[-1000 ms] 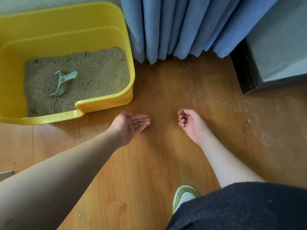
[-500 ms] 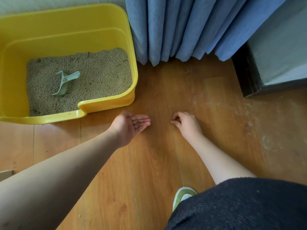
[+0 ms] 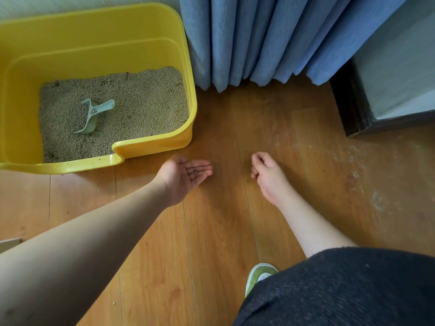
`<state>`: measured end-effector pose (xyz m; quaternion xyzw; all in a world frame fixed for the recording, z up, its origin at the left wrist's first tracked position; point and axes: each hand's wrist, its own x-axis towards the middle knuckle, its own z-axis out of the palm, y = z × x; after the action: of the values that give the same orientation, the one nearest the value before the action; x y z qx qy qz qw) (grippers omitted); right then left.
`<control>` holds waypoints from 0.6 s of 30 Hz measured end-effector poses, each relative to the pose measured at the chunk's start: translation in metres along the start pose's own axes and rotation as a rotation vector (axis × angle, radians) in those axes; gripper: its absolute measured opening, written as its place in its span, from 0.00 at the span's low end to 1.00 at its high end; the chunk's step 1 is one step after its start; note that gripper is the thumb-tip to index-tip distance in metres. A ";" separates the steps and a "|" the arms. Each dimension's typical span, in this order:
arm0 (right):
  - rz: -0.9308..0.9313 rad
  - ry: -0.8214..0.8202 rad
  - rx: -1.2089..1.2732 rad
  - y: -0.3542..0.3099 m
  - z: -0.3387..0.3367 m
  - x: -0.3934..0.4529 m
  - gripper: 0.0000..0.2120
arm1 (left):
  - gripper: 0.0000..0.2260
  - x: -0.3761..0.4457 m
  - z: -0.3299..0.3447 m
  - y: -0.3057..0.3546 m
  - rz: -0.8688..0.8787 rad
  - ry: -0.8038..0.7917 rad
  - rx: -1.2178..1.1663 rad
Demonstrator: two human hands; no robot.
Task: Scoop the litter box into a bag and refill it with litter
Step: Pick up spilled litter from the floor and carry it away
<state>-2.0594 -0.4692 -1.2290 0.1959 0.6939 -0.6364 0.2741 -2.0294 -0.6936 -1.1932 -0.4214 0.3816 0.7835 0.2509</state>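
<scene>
On the wooden floor [image 3: 211, 231] the yellow litter box [image 3: 98, 43] stands by the blue curtain [image 3: 259, 38], a pale green scoop [image 3: 93, 116] lying in its litter [image 3: 141, 107]. The left hand [image 3: 186, 176] lies spread, palm up, cupping a few stray granules [image 3: 194, 172]; the right hand [image 3: 267, 172] curls, fingertips pinched together. Tilting the left palm would likely spill them. No bag shows.

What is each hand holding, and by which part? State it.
The left hand lies palm up with a few litter grains resting on its open fingers. The right hand is curled; its contents cannot be told.
</scene>
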 end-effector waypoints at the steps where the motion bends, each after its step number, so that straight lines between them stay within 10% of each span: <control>1: 0.072 -0.062 0.332 -0.004 0.000 -0.004 0.04 | 0.23 0.000 0.000 0.000 0.000 -0.002 -0.001; 5: 0.145 -0.269 0.666 -0.009 -0.002 -0.011 0.05 | 0.23 0.001 0.002 -0.002 0.004 0.006 0.005; 18: -0.087 -0.025 -0.180 -0.002 -0.004 0.008 0.03 | 0.23 0.002 -0.006 -0.002 0.003 0.015 0.004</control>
<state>-2.0673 -0.4665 -1.2324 0.1320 0.7525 -0.5854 0.2713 -2.0260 -0.6969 -1.1977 -0.4262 0.3858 0.7799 0.2477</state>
